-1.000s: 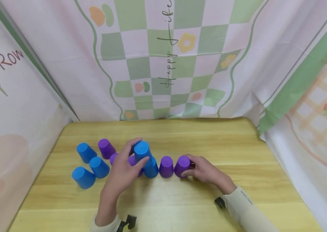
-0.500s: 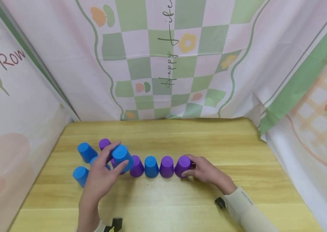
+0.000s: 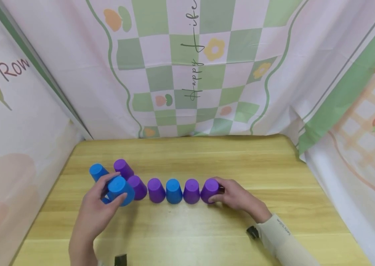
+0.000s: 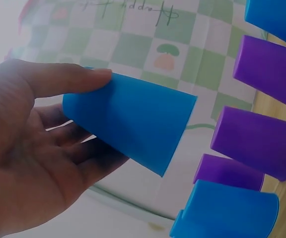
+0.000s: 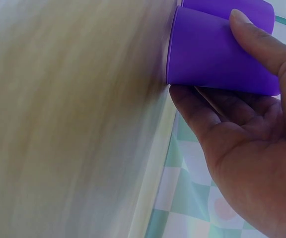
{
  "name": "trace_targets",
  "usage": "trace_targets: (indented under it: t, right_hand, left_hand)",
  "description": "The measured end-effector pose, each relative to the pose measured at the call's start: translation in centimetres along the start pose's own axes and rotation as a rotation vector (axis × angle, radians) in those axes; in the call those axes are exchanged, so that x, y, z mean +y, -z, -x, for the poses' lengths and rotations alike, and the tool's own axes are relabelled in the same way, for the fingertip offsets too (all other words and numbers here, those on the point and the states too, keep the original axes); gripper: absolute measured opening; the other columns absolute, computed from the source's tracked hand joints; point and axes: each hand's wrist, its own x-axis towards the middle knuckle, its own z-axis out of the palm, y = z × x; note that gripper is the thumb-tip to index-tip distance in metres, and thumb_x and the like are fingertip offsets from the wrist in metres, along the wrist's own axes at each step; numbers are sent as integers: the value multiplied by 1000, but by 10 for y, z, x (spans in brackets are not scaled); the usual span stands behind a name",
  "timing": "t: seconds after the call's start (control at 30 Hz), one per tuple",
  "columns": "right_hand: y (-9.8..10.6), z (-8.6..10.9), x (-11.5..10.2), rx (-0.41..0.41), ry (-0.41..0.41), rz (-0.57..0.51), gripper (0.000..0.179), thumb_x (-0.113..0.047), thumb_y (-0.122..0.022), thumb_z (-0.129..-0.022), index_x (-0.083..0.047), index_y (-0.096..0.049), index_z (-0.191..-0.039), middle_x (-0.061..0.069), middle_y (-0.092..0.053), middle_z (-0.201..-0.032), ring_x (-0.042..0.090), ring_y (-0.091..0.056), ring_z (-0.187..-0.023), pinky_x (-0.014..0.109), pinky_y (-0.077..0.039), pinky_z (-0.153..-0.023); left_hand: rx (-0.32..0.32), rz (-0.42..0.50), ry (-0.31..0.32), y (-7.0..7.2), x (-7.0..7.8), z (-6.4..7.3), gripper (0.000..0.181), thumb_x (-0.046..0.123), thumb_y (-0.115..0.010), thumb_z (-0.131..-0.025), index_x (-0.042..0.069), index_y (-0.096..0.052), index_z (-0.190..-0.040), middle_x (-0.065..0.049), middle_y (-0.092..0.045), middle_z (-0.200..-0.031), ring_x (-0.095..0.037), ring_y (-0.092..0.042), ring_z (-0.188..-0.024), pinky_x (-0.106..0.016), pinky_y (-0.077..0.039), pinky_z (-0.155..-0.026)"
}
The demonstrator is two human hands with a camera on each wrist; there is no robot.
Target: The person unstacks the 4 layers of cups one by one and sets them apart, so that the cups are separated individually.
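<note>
In my left hand [image 3: 95,208] I grip a blue cup [image 4: 128,121] between thumb and fingers, mouth down and lifted off the table. It hangs over the left group of cups and hides part of it. My right hand [image 3: 235,194] holds the purple cup [image 5: 217,49] at the right end of a row, which stands upside down on the table. Leftward in that row come a purple cup [image 3: 191,191], a blue cup [image 3: 174,191], a purple cup [image 3: 156,190] and another purple cup [image 3: 137,187] set slightly apart.
A purple cup [image 3: 123,169] stands behind the row's left end. Beside it is a blue cup [image 3: 98,171], partly behind my left hand. The wooden table [image 3: 240,159] meets a patterned curtain [image 3: 187,74] at the back, with cloth walls on both sides.
My left hand has carried its blue cup left, away from above the blue cup in the row, to the left group. My right hand stays on the end purple cup.
</note>
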Motion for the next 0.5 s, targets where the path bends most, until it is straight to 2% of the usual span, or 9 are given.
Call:
trace_targets:
  t: [0.1, 0.27, 0.5]
  right_hand:
    - [-1, 0, 1, -1, 3, -4, 37, -31, -79, -81, -33, -62, -113, -17, -67, -103, 7, -64, -101, 34, -53, -93]
    - [-1, -1, 2, -4, 22, -5, 37, -34, -78, -81, -30, -62, -115, -14, -67, -105, 9, -63, -102, 36, -54, -93]
    - [1, -1, 0, -12, -12, -13, 36, -34, -78, -81, -33, -62, -114, -15, -67, -105, 8, -62, -102, 35, -52, -93]
  left_hand:
    - [-21, -3, 41, 3, -1, 2, 52, 22, -73, -89, 20, -51, -136, -19, -54, -138, -40, -52, -126, -59, -48, -98]
    - [-46, -39, 72, 7, -4, 3, 54, 15, -74, -88, 16, -50, -136, -22, -53, -138, -43, -50, -127, -60, -45, -100]
    - [-131, -103, 145, 10, -11, 2, 53, 15, -73, -88, 13, -48, -135, -25, -49, -141, -48, -45, -130, -67, -39, -102]
